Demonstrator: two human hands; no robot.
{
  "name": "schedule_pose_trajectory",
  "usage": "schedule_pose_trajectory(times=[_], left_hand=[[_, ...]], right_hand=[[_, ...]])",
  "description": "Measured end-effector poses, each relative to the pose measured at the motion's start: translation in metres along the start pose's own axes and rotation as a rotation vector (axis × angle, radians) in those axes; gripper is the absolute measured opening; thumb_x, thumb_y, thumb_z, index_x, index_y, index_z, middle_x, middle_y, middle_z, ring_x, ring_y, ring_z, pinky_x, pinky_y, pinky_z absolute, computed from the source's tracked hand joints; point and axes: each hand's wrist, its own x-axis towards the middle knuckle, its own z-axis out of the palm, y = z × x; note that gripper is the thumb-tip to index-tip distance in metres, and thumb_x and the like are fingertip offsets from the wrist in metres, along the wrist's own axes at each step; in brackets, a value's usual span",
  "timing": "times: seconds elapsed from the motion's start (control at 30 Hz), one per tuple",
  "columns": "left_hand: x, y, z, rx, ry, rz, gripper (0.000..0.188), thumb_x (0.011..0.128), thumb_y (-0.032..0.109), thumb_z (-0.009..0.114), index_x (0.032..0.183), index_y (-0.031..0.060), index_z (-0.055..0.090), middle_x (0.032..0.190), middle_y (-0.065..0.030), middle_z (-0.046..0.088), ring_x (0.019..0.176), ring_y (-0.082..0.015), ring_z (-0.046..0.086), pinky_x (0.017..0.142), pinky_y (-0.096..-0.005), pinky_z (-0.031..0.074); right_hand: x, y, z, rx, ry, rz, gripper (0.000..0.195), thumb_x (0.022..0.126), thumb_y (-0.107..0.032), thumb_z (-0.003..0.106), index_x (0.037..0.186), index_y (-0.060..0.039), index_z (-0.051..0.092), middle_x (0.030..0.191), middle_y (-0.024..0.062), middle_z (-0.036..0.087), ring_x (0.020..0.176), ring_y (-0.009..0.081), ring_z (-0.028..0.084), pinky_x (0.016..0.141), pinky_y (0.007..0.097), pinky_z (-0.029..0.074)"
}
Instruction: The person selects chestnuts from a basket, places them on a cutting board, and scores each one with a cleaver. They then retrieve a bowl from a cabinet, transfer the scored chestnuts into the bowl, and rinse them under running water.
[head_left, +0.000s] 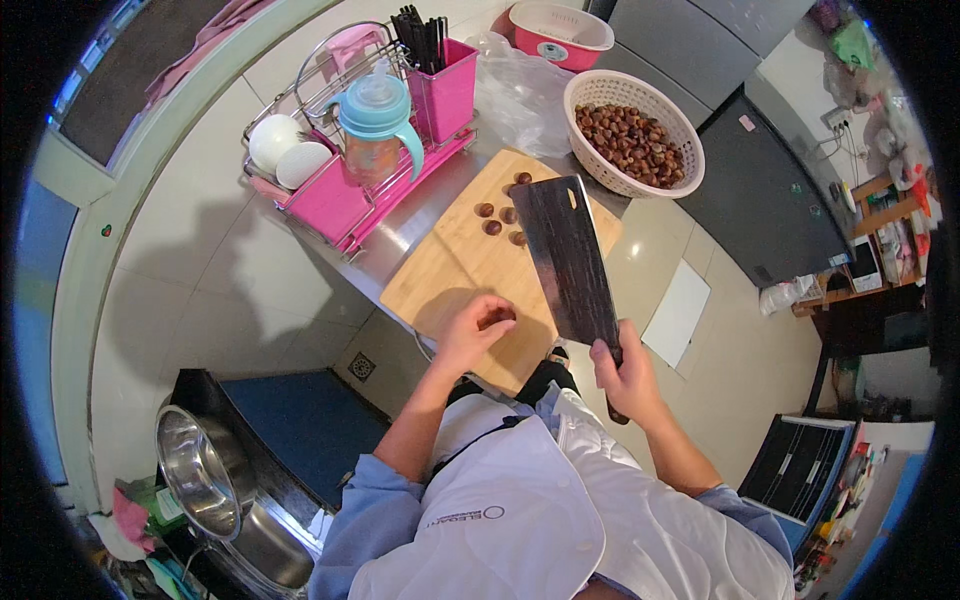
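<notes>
My right hand (631, 377) grips the handle of a dark-bladed cleaver (568, 262), its broad blade raised over the right side of a wooden cutting board (442, 270). Near the board's front edge, my left hand (478, 330) pinches a brown chestnut (505, 316), mostly covered by the fingers. Several loose chestnuts (492, 227) lie toward the far end of the board, left of the blade. Beyond the board, a pale perforated plastic basket (688, 180) holds a heap of chestnuts (628, 145).
On the steel table (401, 225), left of the board, a pink dish rack (326, 208) carries a blue-handled baby bottle (375, 127), bowls and chopsticks (421, 41). A clear plastic bag (517, 97) and a red-and-white basin (561, 37) are behind. A steel bowl (196, 472) sits at lower left.
</notes>
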Motion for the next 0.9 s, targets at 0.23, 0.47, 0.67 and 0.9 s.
schedule_pose_trajectory(times=[0.23, 0.47, 0.67, 0.9], left_hand=[[0.016, 0.003, 0.023, 0.866, 0.346, 0.425, 0.024, 0.070, 0.012, 0.073, 0.088, 0.0047, 0.059, 0.086, -0.0099, 0.061, 0.085, -0.0311, 0.055, 0.075, -0.0392, 0.045], [0.011, 0.005, 0.019, 0.959, 0.358, 0.365, 0.030, 0.069, 0.013, 0.074, 0.093, 0.0046, 0.057, 0.095, -0.0117, 0.059, 0.089, -0.0323, 0.053, 0.079, -0.0407, 0.043], [-0.009, 0.006, 0.012, 0.851, 0.420, 0.328, 0.033, 0.074, 0.007, 0.068, 0.105, 0.0046, 0.055, 0.097, -0.0137, 0.057, 0.091, -0.0321, 0.054, 0.082, -0.0402, 0.043], [-0.028, 0.003, -0.002, 0.656, 0.466, 0.240, 0.031, 0.079, 0.001, 0.061, 0.109, 0.0051, 0.054, 0.096, -0.0135, 0.058, 0.082, -0.0274, 0.058, 0.072, -0.0351, 0.048]], right_hand=[[0.002, 0.013, 0.003, -0.168, -0.041, 0.050, 0.018, 0.088, -0.011, 0.055, 0.090, -0.0043, 0.038, 0.062, 0.0162, 0.055, 0.056, 0.0320, 0.056, 0.050, 0.0392, 0.044], [0.003, 0.014, 0.014, -0.308, -0.107, -0.012, 0.020, 0.085, -0.012, 0.056, 0.091, -0.0050, 0.038, 0.067, 0.0212, 0.059, 0.062, 0.0412, 0.059, 0.053, 0.0479, 0.045], [0.002, -0.003, 0.019, -0.380, -0.165, -0.026, 0.020, 0.086, -0.012, 0.053, 0.093, -0.0043, 0.036, 0.066, 0.0210, 0.059, 0.062, 0.0413, 0.059, 0.053, 0.0491, 0.046], [0.005, -0.010, 0.020, -0.434, -0.214, -0.004, 0.018, 0.088, -0.014, 0.051, 0.093, -0.0040, 0.036, 0.066, 0.0226, 0.059, 0.061, 0.0428, 0.058, 0.053, 0.0505, 0.045]])
